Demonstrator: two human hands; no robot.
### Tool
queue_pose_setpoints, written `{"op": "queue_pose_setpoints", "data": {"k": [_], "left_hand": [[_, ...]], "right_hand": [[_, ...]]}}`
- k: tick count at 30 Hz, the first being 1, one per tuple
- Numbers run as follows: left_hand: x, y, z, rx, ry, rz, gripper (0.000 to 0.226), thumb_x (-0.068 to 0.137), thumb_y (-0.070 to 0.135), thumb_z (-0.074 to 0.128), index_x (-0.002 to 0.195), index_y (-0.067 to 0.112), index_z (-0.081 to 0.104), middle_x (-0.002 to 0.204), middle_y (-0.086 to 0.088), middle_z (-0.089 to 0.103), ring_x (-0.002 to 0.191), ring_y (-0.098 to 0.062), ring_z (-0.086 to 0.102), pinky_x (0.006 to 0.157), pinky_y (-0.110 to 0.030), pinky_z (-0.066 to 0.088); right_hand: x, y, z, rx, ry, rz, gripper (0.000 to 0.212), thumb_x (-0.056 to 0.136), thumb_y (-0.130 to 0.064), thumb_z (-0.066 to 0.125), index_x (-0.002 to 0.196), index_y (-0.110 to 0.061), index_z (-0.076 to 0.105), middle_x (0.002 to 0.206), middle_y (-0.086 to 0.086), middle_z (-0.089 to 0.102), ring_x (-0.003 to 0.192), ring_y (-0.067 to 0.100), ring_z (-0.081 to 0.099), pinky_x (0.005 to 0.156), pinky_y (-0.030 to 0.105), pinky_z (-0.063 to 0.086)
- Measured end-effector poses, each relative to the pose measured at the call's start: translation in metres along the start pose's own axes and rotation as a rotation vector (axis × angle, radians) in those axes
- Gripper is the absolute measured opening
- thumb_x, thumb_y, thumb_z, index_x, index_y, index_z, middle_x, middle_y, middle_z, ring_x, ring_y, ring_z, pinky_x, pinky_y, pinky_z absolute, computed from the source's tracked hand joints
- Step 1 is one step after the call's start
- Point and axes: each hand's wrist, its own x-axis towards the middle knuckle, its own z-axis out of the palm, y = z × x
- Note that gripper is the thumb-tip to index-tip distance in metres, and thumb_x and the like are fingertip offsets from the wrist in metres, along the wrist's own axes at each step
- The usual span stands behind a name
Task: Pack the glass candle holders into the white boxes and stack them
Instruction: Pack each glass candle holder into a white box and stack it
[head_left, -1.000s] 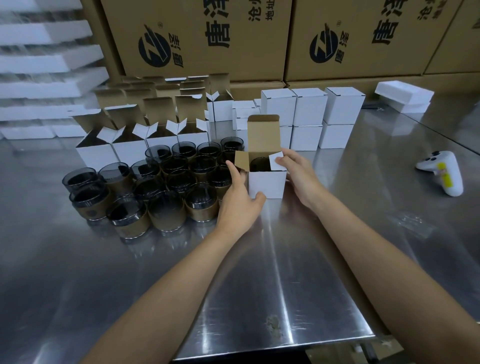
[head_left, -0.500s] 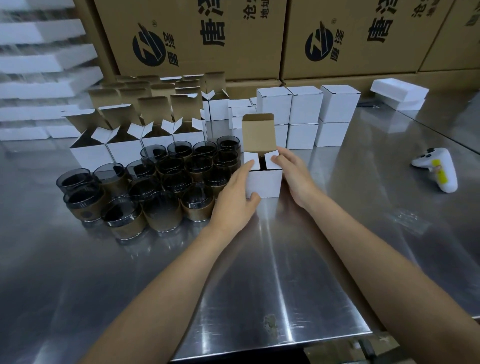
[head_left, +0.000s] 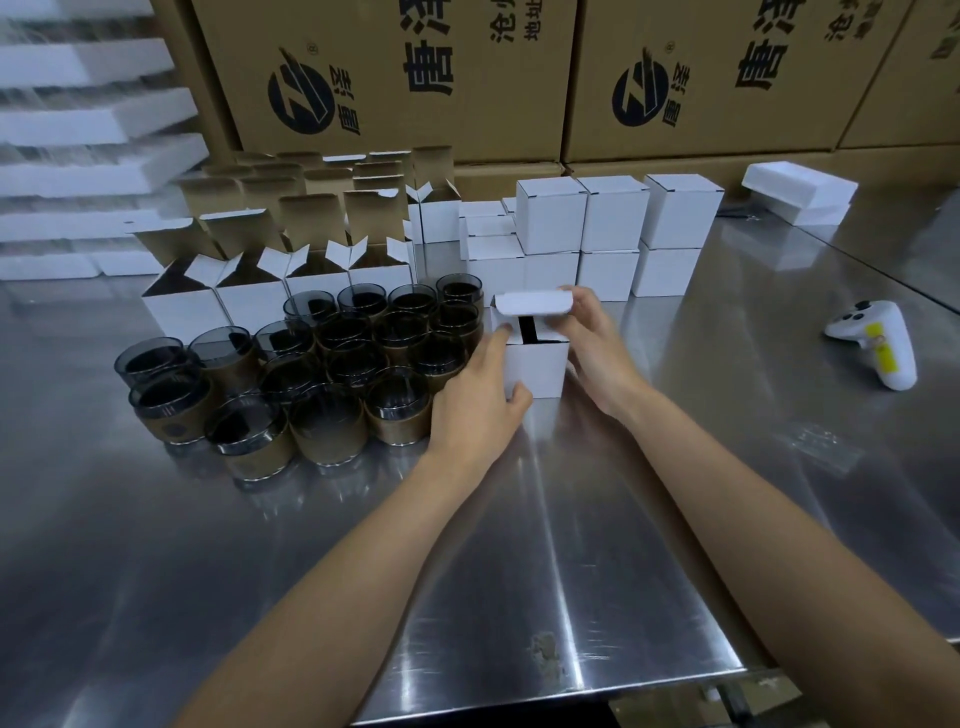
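Observation:
A small white box stands on the steel table in front of me, its side flaps folded in and its top lid bent halfway down. My left hand grips the box's left side, thumb on the front face. My right hand holds the right side and pinches the lid's right edge. A dark slit shows between lid and flaps. Several dark glass candle holders with brown bands stand clustered to the left. Closed white boxes are stacked two high behind.
Open white boxes with raised brown flaps line up behind the glasses. A white controller lies at the right. Big brown cartons form the back wall, white foam slabs at left, flat white boxes far right. The table edge is near me.
The side flaps were folded inward, then the upright lid was bent forward and down over the box. Both hands stayed on the box.

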Motion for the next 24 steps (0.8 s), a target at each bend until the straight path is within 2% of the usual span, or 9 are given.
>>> {"op": "queue_pose_setpoints", "data": {"k": [4, 7, 9, 11, 13, 15, 18, 21, 24], "left_hand": [[-0.001, 0.000, 0.001, -0.019, -0.010, -0.009, 0.058, 0.091, 0.025, 0.052, 0.144, 0.015, 0.028, 0.128, -0.012, 0.056, 0.098, -0.040, 0.061, 0.073, -0.045, 0.050], [-0.003, -0.002, 0.004, -0.032, -0.030, -0.018, 0.068, 0.090, 0.025, 0.053, 0.149, 0.017, 0.019, 0.126, -0.013, 0.058, 0.095, -0.041, 0.061, 0.070, -0.043, 0.049], [-0.004, -0.004, 0.006, -0.046, -0.040, -0.055, 0.078, 0.089, 0.027, 0.054, 0.152, 0.019, 0.009, 0.118, -0.014, 0.062, 0.092, -0.041, 0.062, 0.070, -0.042, 0.049], [-0.004, -0.007, 0.008, -0.065, -0.049, -0.112, 0.089, 0.089, 0.028, 0.055, 0.154, 0.015, -0.005, 0.113, -0.017, 0.065, 0.091, -0.040, 0.063, 0.072, -0.041, 0.051], [-0.004, -0.009, 0.009, -0.084, -0.062, -0.131, 0.094, 0.090, 0.029, 0.055, 0.153, 0.015, -0.014, 0.111, -0.017, 0.066, 0.090, -0.037, 0.064, 0.071, -0.041, 0.051], [-0.005, -0.010, 0.009, -0.088, -0.065, -0.104, 0.095, 0.090, 0.029, 0.055, 0.153, 0.018, -0.016, 0.115, -0.016, 0.065, 0.089, -0.037, 0.064, 0.068, -0.039, 0.050], [-0.005, -0.010, 0.010, -0.063, -0.065, -0.065, 0.095, 0.090, 0.029, 0.055, 0.153, 0.019, -0.016, 0.128, -0.014, 0.059, 0.095, -0.037, 0.063, 0.067, -0.036, 0.046], [-0.005, -0.010, 0.011, -0.045, -0.075, -0.061, 0.096, 0.090, 0.029, 0.055, 0.152, 0.019, -0.017, 0.135, -0.013, 0.055, 0.097, -0.037, 0.063, 0.067, -0.036, 0.045], [-0.005, -0.011, 0.011, -0.040, -0.080, -0.056, 0.096, 0.090, 0.030, 0.055, 0.152, 0.019, -0.017, 0.136, -0.013, 0.054, 0.097, -0.037, 0.063, 0.069, -0.037, 0.048]], "right_hand": [[0.001, -0.007, -0.013, -0.049, -0.100, 0.036, 0.022, 0.098, -0.004, 0.046, 0.101, -0.018, 0.064, 0.111, 0.000, 0.065, 0.100, 0.012, 0.060, 0.087, 0.025, 0.044], [-0.001, -0.013, -0.021, -0.055, -0.173, 0.099, 0.028, 0.102, -0.017, 0.036, 0.110, -0.016, 0.063, 0.116, -0.005, 0.064, 0.106, 0.006, 0.059, 0.089, 0.024, 0.042], [-0.005, -0.014, -0.025, -0.099, -0.220, 0.110, 0.028, 0.100, -0.036, 0.042, 0.114, -0.020, 0.061, 0.118, -0.011, 0.063, 0.110, 0.001, 0.059, 0.090, 0.021, 0.045], [-0.008, -0.012, -0.027, -0.210, -0.264, 0.097, 0.033, 0.090, -0.045, 0.052, 0.117, -0.026, 0.057, 0.123, -0.015, 0.060, 0.114, -0.002, 0.056, 0.093, 0.022, 0.045], [-0.010, -0.008, -0.029, -0.343, -0.284, 0.042, 0.037, 0.090, -0.038, 0.062, 0.123, -0.024, 0.051, 0.134, -0.011, 0.055, 0.123, 0.002, 0.052, 0.103, 0.028, 0.043], [-0.010, -0.005, -0.028, -0.408, -0.255, -0.022, 0.037, 0.091, -0.028, 0.067, 0.123, -0.022, 0.050, 0.135, -0.010, 0.054, 0.126, 0.003, 0.051, 0.108, 0.030, 0.040], [-0.010, -0.003, -0.023, -0.404, -0.203, -0.075, 0.030, 0.092, -0.030, 0.065, 0.118, -0.024, 0.052, 0.126, -0.011, 0.058, 0.115, 0.004, 0.056, 0.098, 0.025, 0.044], [-0.011, -0.003, -0.016, -0.409, -0.150, -0.104, 0.023, 0.095, -0.035, 0.060, 0.115, -0.028, 0.052, 0.107, -0.024, 0.058, 0.090, -0.010, 0.056, 0.077, 0.009, 0.042], [-0.012, -0.004, -0.012, -0.423, -0.118, -0.105, 0.019, 0.096, -0.039, 0.056, 0.112, -0.031, 0.051, 0.098, -0.026, 0.057, 0.083, -0.015, 0.054, 0.070, 0.005, 0.040]]}}
